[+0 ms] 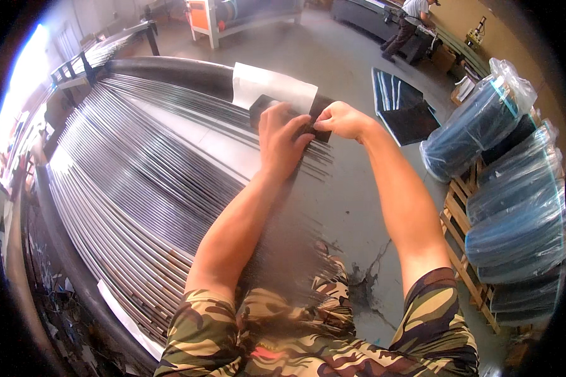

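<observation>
Long thin metal rods [170, 157] lie side by side in bundles on a bench, their ends reaching past its right edge. At the far right end of the bench, my left hand [280, 135] is curled over a black flat piece [258, 105], thumb and fingers bent together at its edge. Close beside it, my right hand [344, 122] pinches with thumb and forefinger at the dark edge between the hands. Whatever sits in that pinch is too small or hidden to name. Just beyond my left hand lies a white sheet [273, 85].
Plastic-wrapped dark rolls [516, 201] stand on a wooden pallet [462, 217] at the right. Black panels [405, 107] lie on the grey floor. A person [409, 25] bends over a machine at the back. An orange-and-white frame [201, 22] stands far off.
</observation>
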Action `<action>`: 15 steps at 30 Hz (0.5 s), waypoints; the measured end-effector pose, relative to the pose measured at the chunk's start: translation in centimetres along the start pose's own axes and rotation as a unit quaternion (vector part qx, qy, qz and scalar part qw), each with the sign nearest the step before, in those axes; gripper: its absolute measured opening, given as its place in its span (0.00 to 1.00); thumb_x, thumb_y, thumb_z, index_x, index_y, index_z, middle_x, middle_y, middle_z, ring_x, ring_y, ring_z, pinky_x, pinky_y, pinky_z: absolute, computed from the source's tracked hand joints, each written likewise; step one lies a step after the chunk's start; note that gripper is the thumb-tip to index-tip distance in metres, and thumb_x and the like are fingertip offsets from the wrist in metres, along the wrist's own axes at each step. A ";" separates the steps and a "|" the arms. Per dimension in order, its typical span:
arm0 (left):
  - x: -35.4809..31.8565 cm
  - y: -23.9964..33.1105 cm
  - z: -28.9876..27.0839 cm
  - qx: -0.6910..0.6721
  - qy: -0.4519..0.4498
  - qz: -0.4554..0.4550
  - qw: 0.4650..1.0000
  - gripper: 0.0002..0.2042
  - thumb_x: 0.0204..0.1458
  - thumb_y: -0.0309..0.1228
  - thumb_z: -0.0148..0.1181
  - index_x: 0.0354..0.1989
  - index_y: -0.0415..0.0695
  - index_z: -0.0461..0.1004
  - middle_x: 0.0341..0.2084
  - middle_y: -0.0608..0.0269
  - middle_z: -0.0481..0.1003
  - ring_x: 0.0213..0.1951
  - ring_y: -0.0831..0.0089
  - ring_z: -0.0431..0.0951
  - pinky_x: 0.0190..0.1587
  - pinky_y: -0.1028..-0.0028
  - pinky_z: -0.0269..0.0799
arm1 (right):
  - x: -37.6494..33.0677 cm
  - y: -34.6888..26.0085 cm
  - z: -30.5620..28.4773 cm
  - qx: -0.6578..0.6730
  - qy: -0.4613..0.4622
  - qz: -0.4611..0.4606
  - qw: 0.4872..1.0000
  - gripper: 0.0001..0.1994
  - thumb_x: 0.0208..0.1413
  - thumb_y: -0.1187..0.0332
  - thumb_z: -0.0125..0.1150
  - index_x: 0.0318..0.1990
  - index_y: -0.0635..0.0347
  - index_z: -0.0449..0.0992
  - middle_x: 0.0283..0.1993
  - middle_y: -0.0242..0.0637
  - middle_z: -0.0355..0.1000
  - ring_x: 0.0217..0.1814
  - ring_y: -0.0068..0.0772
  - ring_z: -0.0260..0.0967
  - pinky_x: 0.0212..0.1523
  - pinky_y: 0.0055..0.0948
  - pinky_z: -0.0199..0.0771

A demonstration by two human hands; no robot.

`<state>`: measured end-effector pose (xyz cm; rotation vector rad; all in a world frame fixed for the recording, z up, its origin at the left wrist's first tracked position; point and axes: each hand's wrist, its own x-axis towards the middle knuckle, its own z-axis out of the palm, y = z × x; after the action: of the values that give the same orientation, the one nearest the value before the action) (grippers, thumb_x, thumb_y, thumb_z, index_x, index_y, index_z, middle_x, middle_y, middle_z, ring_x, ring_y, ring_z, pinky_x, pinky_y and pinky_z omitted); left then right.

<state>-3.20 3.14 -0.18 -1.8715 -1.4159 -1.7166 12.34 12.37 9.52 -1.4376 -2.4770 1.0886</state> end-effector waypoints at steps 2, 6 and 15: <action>0.1 0.1 0.1 0.015 -0.003 0.024 1.000 0.17 0.33 0.26 0.76 0.36 0.48 0.82 0.52 0.55 0.71 0.56 0.52 0.68 0.55 0.56 0.66 | 0.6 1.4 0.5 -0.025 0.023 0.005 0.999 0.12 0.55 0.65 0.66 0.40 0.64 0.84 0.39 0.41 0.80 0.44 0.32 0.75 0.48 0.33 0.73; 0.6 -0.1 0.3 0.017 0.000 0.050 0.999 0.12 0.35 0.27 0.74 0.33 0.49 0.83 0.48 0.57 0.73 0.53 0.52 0.70 0.54 0.57 0.66 | 0.0 1.9 2.8 -0.197 0.123 0.047 0.971 0.11 0.55 0.65 0.66 0.39 0.62 0.84 0.40 0.43 0.81 0.45 0.32 0.76 0.48 0.35 0.74; -0.5 5.9 -5.6 -0.060 -0.548 -0.075 0.831 0.07 0.48 0.33 0.66 0.33 0.45 0.83 0.37 0.54 0.81 0.44 0.54 0.80 0.47 0.59 0.75 | -14.3 10.7 12.5 0.476 0.122 0.029 0.871 0.16 0.62 0.57 0.61 0.49 0.60 0.80 0.49 0.33 0.78 0.47 0.28 0.70 0.46 0.27 0.66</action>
<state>-2.22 -4.07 3.46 -3.1015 -1.8030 -0.6570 23.16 -2.25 -2.53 -1.1860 -1.3396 1.6539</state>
